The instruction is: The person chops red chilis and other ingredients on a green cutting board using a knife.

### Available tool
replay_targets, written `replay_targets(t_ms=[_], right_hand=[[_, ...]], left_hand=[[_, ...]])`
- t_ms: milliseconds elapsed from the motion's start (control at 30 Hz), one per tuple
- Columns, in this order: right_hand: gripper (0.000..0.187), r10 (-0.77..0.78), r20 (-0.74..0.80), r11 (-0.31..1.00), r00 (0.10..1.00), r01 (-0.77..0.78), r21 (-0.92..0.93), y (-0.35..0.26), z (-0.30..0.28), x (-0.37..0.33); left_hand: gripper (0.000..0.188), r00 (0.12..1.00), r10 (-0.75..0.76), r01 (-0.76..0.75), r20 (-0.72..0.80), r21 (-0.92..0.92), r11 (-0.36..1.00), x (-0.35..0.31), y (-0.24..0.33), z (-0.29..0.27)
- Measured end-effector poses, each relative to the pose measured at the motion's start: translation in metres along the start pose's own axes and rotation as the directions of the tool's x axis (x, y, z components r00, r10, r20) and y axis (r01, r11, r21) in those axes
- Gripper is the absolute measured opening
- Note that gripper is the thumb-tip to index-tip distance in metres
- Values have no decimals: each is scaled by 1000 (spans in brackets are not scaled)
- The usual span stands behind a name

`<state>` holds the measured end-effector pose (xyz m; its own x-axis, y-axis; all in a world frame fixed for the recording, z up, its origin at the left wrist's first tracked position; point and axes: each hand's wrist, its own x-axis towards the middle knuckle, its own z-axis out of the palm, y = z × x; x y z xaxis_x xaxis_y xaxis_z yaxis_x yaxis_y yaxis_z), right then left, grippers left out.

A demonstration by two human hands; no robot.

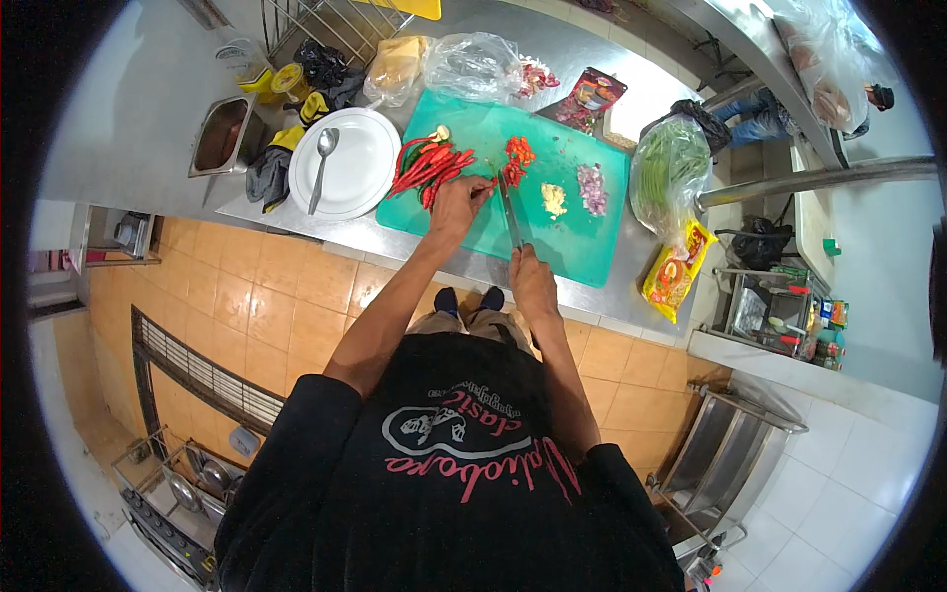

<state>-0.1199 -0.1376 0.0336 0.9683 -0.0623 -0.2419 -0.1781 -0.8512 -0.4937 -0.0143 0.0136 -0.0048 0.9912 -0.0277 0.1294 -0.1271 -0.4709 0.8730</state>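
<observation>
My left hand (460,207) is closed, its fingertips pinching a red chili (492,182) against the green cutting board (582,259). In my right hand (534,280) is the handle of a kitchen knife (510,212); its blade points away from me, close beside the left fingertips. Whole red chilies (426,170) lie in a pile to the left, with a pale garlic-like piece (441,132) at their far end. Beyond the knife tip sits chopped red chili (518,156). Farther right are minced garlic (553,200) and chopped shallot (592,188), in separate heaps.
Left of the board, a white plate (367,163) carries a spoon (324,163). A metal container (219,140) stands beyond it. Plastic bags (472,67) line the board's far edge. On the right are a bag of green vegetables (671,170) and a yellow packet (679,271).
</observation>
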Motion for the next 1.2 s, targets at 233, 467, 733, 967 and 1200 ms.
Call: replay_targets(t_ms=[233, 467, 733, 967, 1200], right_hand=[[32, 40, 33, 999, 999, -41, 19, -4, 3, 0], [31, 67, 35, 998, 997, -67, -1, -7, 12, 1], [31, 30, 29, 999, 999, -30, -21, -11, 13, 2], [32, 50, 68, 999, 996, -50, -4, -15, 8, 3], [30, 38, 107, 999, 994, -36, -12, -16, -2, -4]], left_hand=[[19, 998, 57, -57, -20, -18, 998, 4, 1, 0], [18, 999, 33, -33, 14, -15, 999, 6, -3, 1], [18, 999, -23, 24, 24, -28, 999, 9, -10, 4], [16, 999, -37, 36, -33, -22, 999, 10, -6, 6], [17, 996, -82, 82, 18, 21, 996, 10, -2, 4]])
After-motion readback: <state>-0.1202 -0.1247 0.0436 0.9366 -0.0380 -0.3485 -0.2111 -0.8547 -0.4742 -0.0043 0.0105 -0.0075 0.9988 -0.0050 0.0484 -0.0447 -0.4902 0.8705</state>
